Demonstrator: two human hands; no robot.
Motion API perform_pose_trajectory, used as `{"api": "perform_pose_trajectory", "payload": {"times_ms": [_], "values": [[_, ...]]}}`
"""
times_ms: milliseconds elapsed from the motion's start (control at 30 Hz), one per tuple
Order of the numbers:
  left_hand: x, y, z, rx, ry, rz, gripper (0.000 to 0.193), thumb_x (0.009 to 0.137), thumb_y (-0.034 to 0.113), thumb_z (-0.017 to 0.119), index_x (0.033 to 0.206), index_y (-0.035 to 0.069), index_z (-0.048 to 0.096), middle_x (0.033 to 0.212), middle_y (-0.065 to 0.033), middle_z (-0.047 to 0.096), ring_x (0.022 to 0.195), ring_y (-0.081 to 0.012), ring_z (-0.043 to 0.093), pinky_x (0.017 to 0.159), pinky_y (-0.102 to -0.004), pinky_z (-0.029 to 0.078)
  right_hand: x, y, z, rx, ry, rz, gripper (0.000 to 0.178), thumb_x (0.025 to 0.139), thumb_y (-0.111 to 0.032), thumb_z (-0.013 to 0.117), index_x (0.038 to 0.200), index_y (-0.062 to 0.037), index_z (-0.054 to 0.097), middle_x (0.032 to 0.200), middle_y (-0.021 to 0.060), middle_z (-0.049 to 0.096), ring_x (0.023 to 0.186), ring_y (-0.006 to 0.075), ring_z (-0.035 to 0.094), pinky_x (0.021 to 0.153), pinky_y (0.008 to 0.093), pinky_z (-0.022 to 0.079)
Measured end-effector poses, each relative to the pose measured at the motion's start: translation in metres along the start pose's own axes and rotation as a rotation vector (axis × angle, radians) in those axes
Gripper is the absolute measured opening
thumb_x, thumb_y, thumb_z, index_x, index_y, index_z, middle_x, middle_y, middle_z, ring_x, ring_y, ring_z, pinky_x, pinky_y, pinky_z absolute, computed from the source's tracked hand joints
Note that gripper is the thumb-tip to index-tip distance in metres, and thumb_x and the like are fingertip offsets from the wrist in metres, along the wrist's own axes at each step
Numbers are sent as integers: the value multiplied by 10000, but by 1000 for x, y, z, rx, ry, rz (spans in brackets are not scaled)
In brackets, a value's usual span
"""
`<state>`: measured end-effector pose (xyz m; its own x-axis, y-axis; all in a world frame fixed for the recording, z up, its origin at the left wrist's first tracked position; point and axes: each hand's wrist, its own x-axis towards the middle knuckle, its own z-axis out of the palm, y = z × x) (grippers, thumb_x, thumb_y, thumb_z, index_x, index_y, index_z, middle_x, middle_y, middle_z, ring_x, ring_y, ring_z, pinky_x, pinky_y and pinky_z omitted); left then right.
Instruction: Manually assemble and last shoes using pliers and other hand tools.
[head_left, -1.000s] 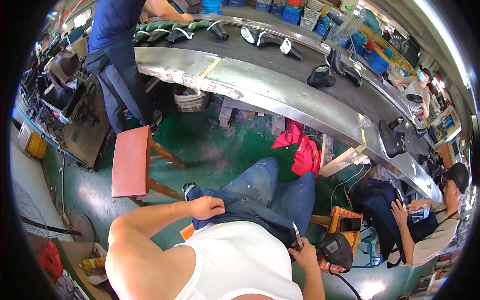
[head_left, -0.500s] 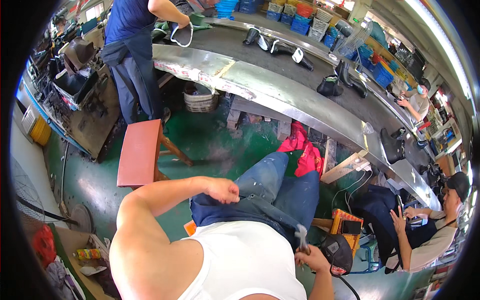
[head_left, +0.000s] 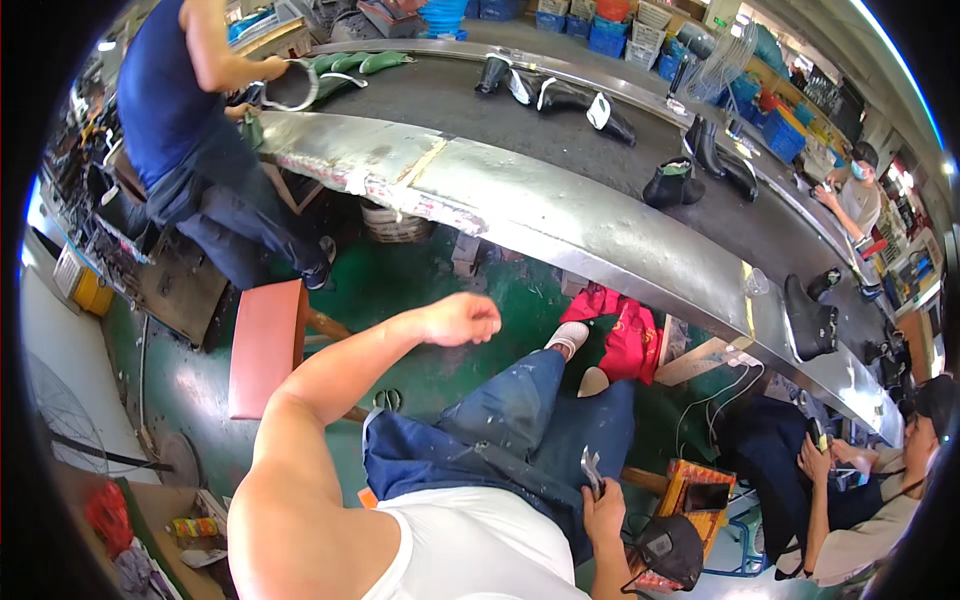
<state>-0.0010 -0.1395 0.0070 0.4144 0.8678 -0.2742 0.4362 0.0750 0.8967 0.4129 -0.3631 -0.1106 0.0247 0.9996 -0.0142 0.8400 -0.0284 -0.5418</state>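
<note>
My left hand (head_left: pixel 465 320) hangs in the air above the green floor, between the stool and the conveyor. Its fingers are curled in, and nothing shows in them. Low beside my right thigh, my right hand (head_left: pixel 603 515) is wrapped round a metal tool that looks like pliers (head_left: pixel 591 470); the shiny head points up and the fingers cover the handles. Several black boots (head_left: pixel 575 97), some with white edges, lie on the dark conveyor belt (head_left: pixel 450 95) beyond me. One tall black boot (head_left: pixel 810 320) stands at the belt's right part.
A pinkish-brown stool (head_left: pixel 268 350) stands at my left. A person in blue (head_left: pixel 180 110) at the far left holds a boot piece. Seated at the right is another person (head_left: pixel 860 510); a third (head_left: pixel 858 195) is across the belt. A black cap (head_left: pixel 668 550) and an orange crate (head_left: pixel 700 500) sit near my right hand.
My left hand has moved forward and slightly right. My right hand has shifted a little left with the pliers. The person in blue has stepped left, and my view has turned somewhat.
</note>
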Motion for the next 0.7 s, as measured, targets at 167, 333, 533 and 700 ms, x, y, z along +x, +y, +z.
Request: {"api": "perform_pose_trajectory", "payload": {"times_ms": [167,333,533,700], "values": [[102,52,-59,88,272,1,395,1029,321,466,819,18,608,743,-34,642,760,-125,606,748,-301,525,18,5,0,65,-76,143,431,801,-227,746,1088,29,552,985,223,600,941,416,585,836,475,469],[261,52,-124,-231,688,189,287,999,283,485,902,36,594,842,-78,636,754,-152,592,663,-331,509,39,20,-6,74,-111,185,434,768,-184,767,1090,16,556,992,228,600,942,418,595,836,458,475],[402,40,-214,-121,1038,-18,351,933,279,570,1094,-18,667,1004,-167,697,929,-263,647,856,-371,498,73,16,-23,82,-121,164,340,821,-176,736,1067,-2,577,959,163,606,863,344,608,762,416,488],[486,9,-289,-200,1161,-141,436,916,334,593,1108,-54,645,1169,-241,646,1106,-367,626,905,-414,488,107,8,-38,17,-262,375,426,825,-259,730,1127,17,610,1046,248,613,965,437,585,876,467,468]]}}
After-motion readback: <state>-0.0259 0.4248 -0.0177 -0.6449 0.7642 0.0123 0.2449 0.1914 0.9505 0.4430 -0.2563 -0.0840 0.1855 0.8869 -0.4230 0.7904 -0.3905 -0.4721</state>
